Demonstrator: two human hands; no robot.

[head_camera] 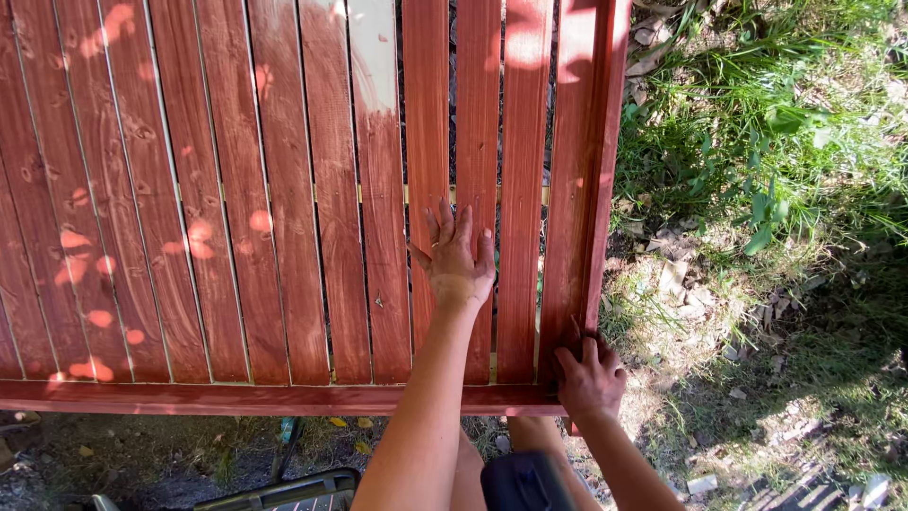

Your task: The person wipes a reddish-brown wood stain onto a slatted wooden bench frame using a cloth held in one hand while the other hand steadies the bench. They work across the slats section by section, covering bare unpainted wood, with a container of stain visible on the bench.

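Item: red wooden fence panel (284,237), lying flat over grass (757,189). My left hand (457,254) open, palm flat on a slat (478,142) near the right end; my right hand (589,377) open, fingers on the corner frame. Risk, as I judge it: stain possibly wet, smearing; splinters; unsupported corner tipping under my weight

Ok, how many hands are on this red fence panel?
2. The left hand lies flat across two slats; the right hand rests at the lower right corner of the frame. No others show.
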